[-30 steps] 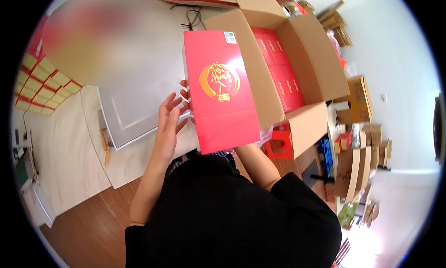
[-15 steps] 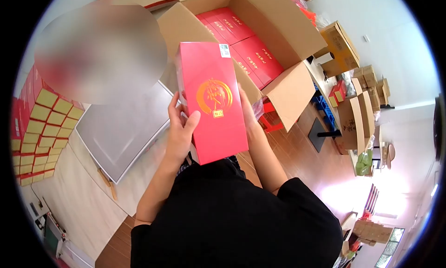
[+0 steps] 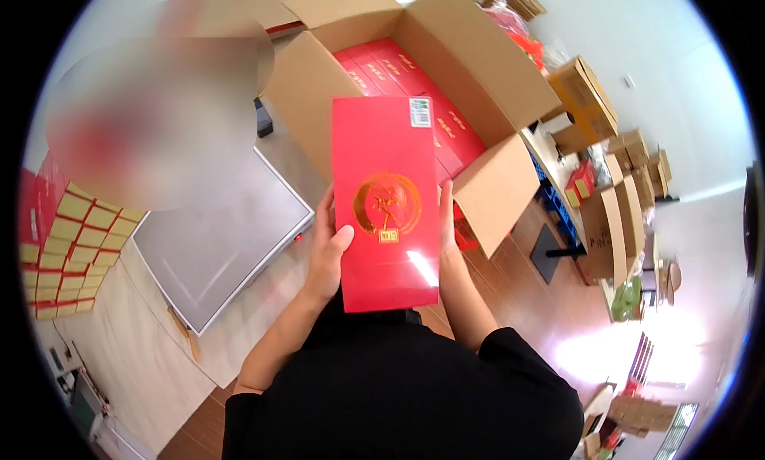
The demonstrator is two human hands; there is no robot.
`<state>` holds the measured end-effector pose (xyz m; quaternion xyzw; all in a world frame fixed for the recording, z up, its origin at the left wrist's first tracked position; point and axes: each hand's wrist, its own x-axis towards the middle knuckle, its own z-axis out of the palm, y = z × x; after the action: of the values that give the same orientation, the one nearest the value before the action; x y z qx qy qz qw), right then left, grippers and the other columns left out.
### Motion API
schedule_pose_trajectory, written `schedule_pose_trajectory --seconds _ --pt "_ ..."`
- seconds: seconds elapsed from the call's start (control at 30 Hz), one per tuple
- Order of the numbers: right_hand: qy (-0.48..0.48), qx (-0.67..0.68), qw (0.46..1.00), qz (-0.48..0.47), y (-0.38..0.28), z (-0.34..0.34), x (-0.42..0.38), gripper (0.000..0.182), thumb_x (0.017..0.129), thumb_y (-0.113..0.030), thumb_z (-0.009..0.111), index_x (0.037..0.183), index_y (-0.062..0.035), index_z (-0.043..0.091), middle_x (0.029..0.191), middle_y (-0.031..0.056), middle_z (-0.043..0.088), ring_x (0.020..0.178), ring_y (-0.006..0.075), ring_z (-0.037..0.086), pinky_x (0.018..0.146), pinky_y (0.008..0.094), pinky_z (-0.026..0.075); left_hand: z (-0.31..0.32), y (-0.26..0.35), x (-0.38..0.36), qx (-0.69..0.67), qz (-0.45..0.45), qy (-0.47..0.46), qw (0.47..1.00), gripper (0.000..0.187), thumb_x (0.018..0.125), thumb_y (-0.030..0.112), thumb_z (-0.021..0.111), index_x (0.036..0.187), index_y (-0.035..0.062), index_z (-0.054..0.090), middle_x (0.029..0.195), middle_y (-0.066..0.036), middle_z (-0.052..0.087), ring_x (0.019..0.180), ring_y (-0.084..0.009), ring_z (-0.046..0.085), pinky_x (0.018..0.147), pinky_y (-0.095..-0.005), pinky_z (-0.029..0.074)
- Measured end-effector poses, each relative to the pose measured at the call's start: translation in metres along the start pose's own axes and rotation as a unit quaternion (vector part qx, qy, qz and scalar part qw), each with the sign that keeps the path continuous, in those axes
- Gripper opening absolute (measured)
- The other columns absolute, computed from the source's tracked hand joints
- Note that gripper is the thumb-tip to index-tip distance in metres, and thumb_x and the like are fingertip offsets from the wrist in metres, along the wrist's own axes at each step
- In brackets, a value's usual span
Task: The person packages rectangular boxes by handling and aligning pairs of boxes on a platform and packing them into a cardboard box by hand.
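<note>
A red gift box (image 3: 385, 161) with a gold round emblem and a white sticker near its top corner is held up before my chest. My left hand (image 3: 325, 257) grips its left side, thumb on the front face and fingers partly hidden behind. On the opposite side, my right hand (image 3: 448, 221) presses against the edge, its fingers mostly out of sight. Just beyond, an open cardboard carton (image 3: 470, 66) contains several red boxes (image 3: 454, 133) with gold lettering. The held box overlaps the carton's near side in view.
Left of me, a grey flat-topped device (image 3: 215, 237) with a pale rim rests on a light table (image 3: 131, 348). Red and yellow boxes (image 3: 80, 245) are stacked at far left, near a blurred area. More cartons (image 3: 586, 97) and a blue crate (image 3: 558, 201) stand at right.
The red box has turned more upright and faces me more squarely, its left side face no longer showing. Both hands keep hold of it. The blurred area has shifted slightly left and down.
</note>
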<state>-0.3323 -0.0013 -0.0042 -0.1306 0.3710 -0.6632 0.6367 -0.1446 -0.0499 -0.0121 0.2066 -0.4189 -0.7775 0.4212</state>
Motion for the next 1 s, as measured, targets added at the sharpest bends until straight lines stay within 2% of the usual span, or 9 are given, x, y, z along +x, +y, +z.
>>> schedule_pose_trajectory --seconds 0.17,0.23,0.3,0.37,0.43,0.57,0.63,0.7,1.0 --pt "-0.05 0.084 0.994 0.04 0.059 -0.066 0.052 0.075 0.089 -0.067 0.039 0.137 -0.0104 0.041 0.135 0.0086 0.048 0.119 0.024 0.05 0.098 0.0411 0.045 -0.019 0.003 -0.02 0.049 0.035 -0.009 0.998 0.071 0.093 0.035 0.039 0.148 0.0008 0.01 0.153 -0.014 0.015 0.142 -0.0229 0.012 0.115 -0.0387 0.01" --pt "-0.001 -0.085 0.995 0.048 0.039 -0.002 0.033 0.078 0.083 -0.067 0.051 0.135 -0.0096 0.043 0.135 0.0088 0.049 0.118 0.0232 0.051 0.097 0.0398 0.046 -0.032 0.008 -0.025 0.085 0.076 0.027 0.993 0.069 0.096 0.039 0.034 0.148 0.0005 0.01 0.153 -0.015 0.014 0.141 -0.0288 0.014 0.114 -0.0409 0.012" --pt "-0.086 -0.131 0.981 0.115 0.035 0.005 0.034 0.085 0.075 -0.063 0.063 0.136 -0.0079 0.041 0.136 0.0106 0.047 0.119 0.0233 0.05 0.096 0.04 0.046 -0.057 0.016 -0.031 0.423 0.076 0.087 0.899 0.068 0.098 0.044 0.03 0.147 -0.0003 0.013 0.151 -0.019 0.016 0.137 -0.0365 0.019 0.112 -0.043 0.016" --pt "-0.158 -0.154 0.956 0.194 0.033 0.017 0.043 0.096 0.068 -0.058 0.074 0.139 -0.0064 0.037 0.138 0.0133 0.045 0.121 0.0241 0.049 0.097 0.0402 0.044 -0.077 -0.012 -0.041 0.411 0.092 0.132 0.897 0.066 0.099 0.042 0.034 0.146 -0.0018 0.018 0.149 -0.023 0.019 0.132 -0.0416 0.024 0.109 -0.0451 0.021" --pt "-0.187 -0.306 0.922 0.149 0.045 0.044 0.044 0.101 0.07 -0.052 0.076 0.145 -0.0054 0.027 0.14 0.0168 0.04 0.125 0.0273 0.044 0.103 0.0409 0.037 -0.092 -0.036 -0.051 0.541 0.09 0.228 0.805 0.063 0.098 0.036 0.042 0.144 -0.0023 0.023 0.147 -0.024 0.024 0.131 -0.0414 0.028 0.108 -0.0466 0.022" --pt "-0.123 -0.831 0.521 -0.154 0.101 0.051 0.048 0.106 0.058 -0.044 0.08 0.147 -0.0141 0.028 0.133 0.0253 0.034 0.123 0.0389 0.037 0.103 0.0479 0.029 -0.11 -0.033 -0.07 0.501 0.121 0.393 0.762 0.057 0.097 0.025 0.044 0.144 -0.001 0.025 0.144 -0.021 0.032 0.132 -0.0386 0.03 0.108 -0.0476 0.023" --pt "-0.12 -0.848 0.482 -0.186 0.122 0.048 0.04 0.101 0.055 -0.042 0.08 0.144 -0.0191 0.036 0.129 0.0296 0.034 0.118 0.0466 0.036 0.101 0.0552 0.028 -0.113 -0.027 -0.078 0.57 0.136 0.373 0.72 0.053 0.096 0.025 0.044 0.142 -0.0003 0.032 0.144 -0.017 0.035 0.135 -0.0341 0.028 0.109 -0.0477 0.023" --pt "-0.128 -0.864 0.443 -0.204 0.138 0.046 0.033 0.095 0.054 -0.038 0.079 0.14 -0.0193 0.041 0.126 0.0297 0.035 0.113 0.0461 0.038 0.097 0.055 0.03 -0.115 -0.025 -0.083 0.739 0.028 0.212 0.639 0.05 0.095 0.027 0.045 0.137 0.0008 0.041 0.143 -0.012 0.039 0.136 -0.0293 0.029 0.111 -0.0474 0.022" --pt "-0.094 -0.88 0.41 -0.218 0.173 0.059 0.055 0.097 0.051 -0.038 0.078 0.14 -0.0233 0.042 0.122 0.0285 0.038 0.111 0.0456 0.04 0.097 0.054 0.031 -0.143 -0.021 -0.064 0.782 0.0 0.222 0.583 0.051 0.094 0.033 0.048 0.134 0.0021 0.046 0.144 -0.008 0.041 0.136 -0.0214 0.031 0.112 -0.0467 0.022"
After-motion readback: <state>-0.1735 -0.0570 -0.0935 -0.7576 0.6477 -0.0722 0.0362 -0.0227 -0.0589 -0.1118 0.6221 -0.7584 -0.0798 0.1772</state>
